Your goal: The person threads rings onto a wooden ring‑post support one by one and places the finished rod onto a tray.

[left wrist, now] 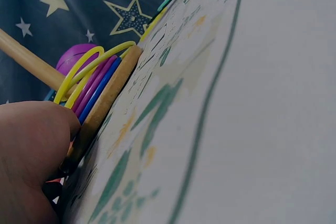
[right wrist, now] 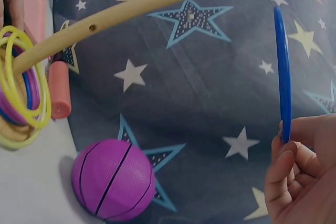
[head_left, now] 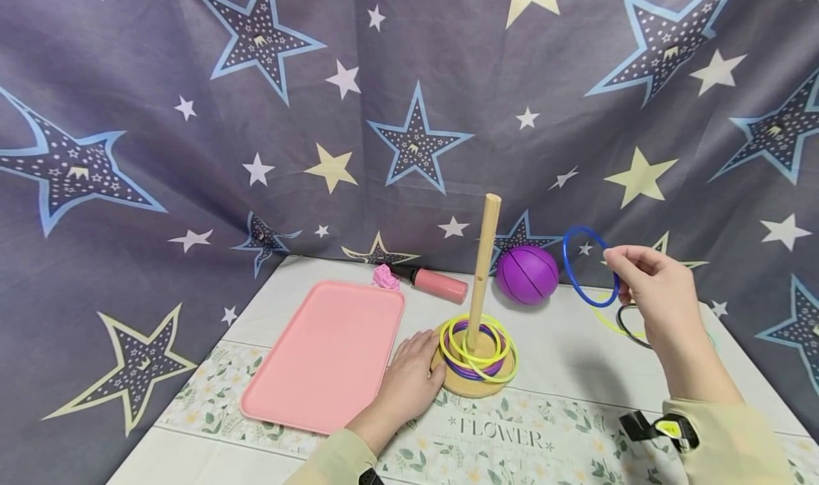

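In the head view my right hand (head_left: 659, 293) pinches a blue ring (head_left: 568, 257) between thumb and fingers, raised above the table at the right. The right wrist view shows the same blue ring (right wrist: 282, 66) edge-on, upright from the fingertips. A wooden peg (head_left: 486, 257) stands on a round wooden base (head_left: 470, 387). Yellow, purple and blue rings (head_left: 505, 371) lie stacked around its foot. My left hand (head_left: 409, 378) rests at the left edge of that base, its fingers fairly straight and the thumb against the rim; its fingertips are hidden in the left wrist view.
A pink tray (head_left: 326, 357) lies left of the left hand. Behind stand a purple ball (head_left: 527, 275), a pink hand pump (head_left: 440, 285) and a small pink crumpled item (head_left: 386, 277). More rings, including a black one (head_left: 623, 325), lie partly behind the right hand. A starred curtain (head_left: 409, 65) closes the back.
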`<action>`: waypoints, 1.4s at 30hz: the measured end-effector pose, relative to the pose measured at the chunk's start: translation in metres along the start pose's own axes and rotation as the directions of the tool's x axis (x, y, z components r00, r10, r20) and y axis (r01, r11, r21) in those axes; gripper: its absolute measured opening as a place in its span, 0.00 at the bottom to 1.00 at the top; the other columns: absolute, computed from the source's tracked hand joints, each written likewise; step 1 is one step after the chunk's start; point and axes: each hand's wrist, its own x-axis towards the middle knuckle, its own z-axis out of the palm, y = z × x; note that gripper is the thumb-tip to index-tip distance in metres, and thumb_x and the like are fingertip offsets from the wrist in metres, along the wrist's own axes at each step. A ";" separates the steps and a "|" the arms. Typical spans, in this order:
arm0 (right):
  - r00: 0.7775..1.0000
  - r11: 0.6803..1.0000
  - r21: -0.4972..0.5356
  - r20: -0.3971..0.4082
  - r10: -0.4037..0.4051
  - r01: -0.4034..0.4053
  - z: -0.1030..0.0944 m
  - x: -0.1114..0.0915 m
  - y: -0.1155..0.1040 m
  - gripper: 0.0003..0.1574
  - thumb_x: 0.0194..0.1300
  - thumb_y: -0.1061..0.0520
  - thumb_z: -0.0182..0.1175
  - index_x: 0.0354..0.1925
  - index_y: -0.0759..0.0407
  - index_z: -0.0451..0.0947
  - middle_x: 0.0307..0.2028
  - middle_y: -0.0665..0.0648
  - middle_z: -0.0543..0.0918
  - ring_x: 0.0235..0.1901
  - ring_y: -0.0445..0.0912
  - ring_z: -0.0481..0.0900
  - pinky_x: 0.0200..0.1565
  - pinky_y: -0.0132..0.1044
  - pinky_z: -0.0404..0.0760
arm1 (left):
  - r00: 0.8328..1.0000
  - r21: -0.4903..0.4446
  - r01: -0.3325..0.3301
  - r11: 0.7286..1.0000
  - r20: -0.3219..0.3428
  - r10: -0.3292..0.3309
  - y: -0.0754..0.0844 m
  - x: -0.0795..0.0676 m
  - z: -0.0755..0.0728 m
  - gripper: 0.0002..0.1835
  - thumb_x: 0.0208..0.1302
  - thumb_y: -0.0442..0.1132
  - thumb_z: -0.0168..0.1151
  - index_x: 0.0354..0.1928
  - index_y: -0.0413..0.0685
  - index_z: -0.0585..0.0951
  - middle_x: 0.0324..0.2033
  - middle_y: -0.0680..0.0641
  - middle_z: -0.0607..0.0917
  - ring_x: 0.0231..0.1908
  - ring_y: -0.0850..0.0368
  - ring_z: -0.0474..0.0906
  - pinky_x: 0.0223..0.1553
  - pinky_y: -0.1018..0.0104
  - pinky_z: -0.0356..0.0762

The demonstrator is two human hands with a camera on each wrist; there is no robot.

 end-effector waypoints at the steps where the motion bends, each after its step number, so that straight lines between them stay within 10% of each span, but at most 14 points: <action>1: 1.000 1.000 0.019 0.003 -0.008 0.008 0.002 0.000 -0.003 0.08 0.75 0.50 0.74 0.45 0.53 0.89 0.24 0.47 0.81 0.23 0.40 0.75 0.24 0.27 0.80 | 1.000 -0.001 0.000 1.000 0.000 0.000 0.000 0.000 0.000 0.30 0.81 0.42 0.61 0.79 0.36 0.74 0.78 0.33 0.72 0.81 0.35 0.63 0.84 0.40 0.55; 42: 0.982 0.989 0.076 0.132 -0.137 0.128 0.081 0.018 -0.077 0.20 0.75 0.47 0.74 0.51 0.62 0.87 0.29 0.46 0.81 0.23 0.41 0.74 0.25 0.30 0.82 | 1.000 -0.006 -0.012 1.000 -0.002 0.012 0.001 -0.001 -0.002 0.31 0.80 0.42 0.61 0.79 0.36 0.73 0.78 0.33 0.73 0.80 0.35 0.64 0.83 0.39 0.56</action>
